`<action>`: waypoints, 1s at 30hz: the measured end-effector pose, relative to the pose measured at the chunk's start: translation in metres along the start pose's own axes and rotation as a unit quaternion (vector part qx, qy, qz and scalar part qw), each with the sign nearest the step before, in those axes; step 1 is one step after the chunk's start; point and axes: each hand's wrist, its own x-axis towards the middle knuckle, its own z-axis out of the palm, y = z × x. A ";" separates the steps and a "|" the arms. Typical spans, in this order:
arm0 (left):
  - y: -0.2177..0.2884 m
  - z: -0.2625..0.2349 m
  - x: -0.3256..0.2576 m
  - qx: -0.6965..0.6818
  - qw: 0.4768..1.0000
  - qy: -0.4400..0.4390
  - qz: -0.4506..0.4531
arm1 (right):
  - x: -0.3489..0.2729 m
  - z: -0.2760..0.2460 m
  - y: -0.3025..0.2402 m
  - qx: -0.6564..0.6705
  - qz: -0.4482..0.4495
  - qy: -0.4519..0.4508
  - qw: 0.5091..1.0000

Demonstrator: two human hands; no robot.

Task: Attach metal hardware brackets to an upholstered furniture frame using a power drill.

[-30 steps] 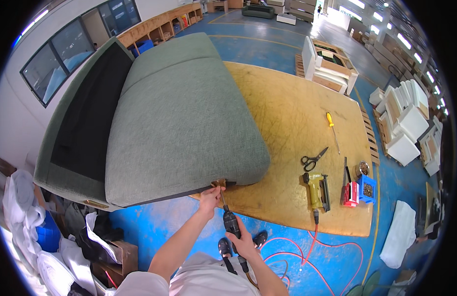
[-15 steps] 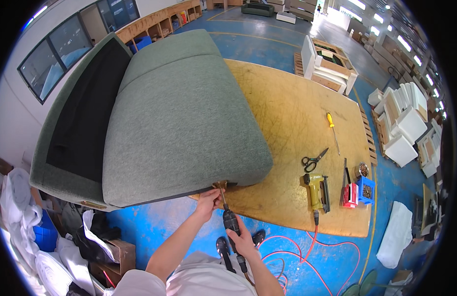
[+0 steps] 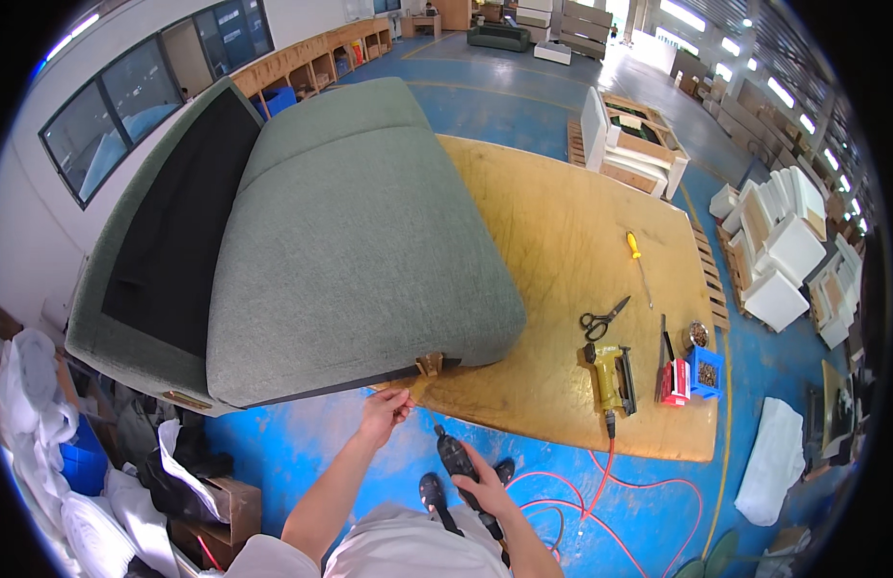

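Yellow-brown surface (image 3: 572, 260) bears green sofa (image 3: 359, 260) | black driver (image 3: 455, 455) has withdrawn from bracket (image 3: 430, 365); contact there is broken | right hand's (image 3: 482, 479) grip clamped on driver; left hand's (image 3: 382, 412) fingertips together, contents unclear

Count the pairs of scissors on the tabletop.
1: black scissors, just beyond the yellow-green pneumatic gun, left of the yellow-handled screwdriver. The green upholstered piece could hide others.

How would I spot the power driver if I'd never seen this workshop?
Find the green sofa on the yellow worktable. In the picture, below the worktable's near edge, the right hand grips a black power driver. Unlike the yellow-handled screwdriver and olive fastener gun lying on the worktable, it is held.
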 end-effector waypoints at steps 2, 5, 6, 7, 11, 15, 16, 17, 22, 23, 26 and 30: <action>0.003 -0.001 0.001 0.010 1.000 -0.028 0.007 | -0.013 0.002 -0.009 0.028 0.073 -0.047 0.996; 0.008 0.001 0.001 0.062 0.997 -0.055 0.003 | -0.017 0.002 0.000 0.028 0.070 -0.054 0.996; 0.010 0.003 0.002 0.102 0.993 -0.052 -0.004 | -0.017 0.001 0.002 0.045 0.076 -0.062 0.994; 0.012 0.004 0.003 0.104 0.993 -0.055 -0.005 | -0.017 0.000 0.005 0.047 0.075 -0.060 0.994; 0.020 -0.001 0.015 0.201 0.974 -0.083 -0.066 | -0.015 -0.006 0.001 0.025 0.065 -0.073 0.995; 0.025 0.001 0.028 0.259 0.949 -0.140 -0.110 | -0.014 -0.006 0.000 -0.012 0.044 -0.046 0.998; 0.022 0.004 0.031 0.262 0.948 -0.142 -0.112 | -0.013 -0.005 0.005 -0.009 0.044 -0.043 0.998; 0.017 0.006 0.038 0.247 0.954 -0.128 -0.113 | -0.011 -0.005 0.014 -0.017 0.038 -0.022 0.999; -0.021 0.023 0.056 0.204 0.976 -0.020 -0.074 | 0.003 0.010 0.023 -0.086 0.010 0.067 0.994; -0.028 0.027 0.062 0.182 0.982 0.006 -0.048 | 0.010 0.008 0.027 -0.066 0.007 0.066 0.996; -0.030 0.031 0.070 0.124 0.991 0.010 -0.049 | 0.023 0.001 0.040 0.014 -0.003 0.063 0.998; -0.032 0.034 0.077 0.082 0.994 0.008 -0.065 | 0.038 0.002 0.043 -0.015 -0.015 0.089 0.996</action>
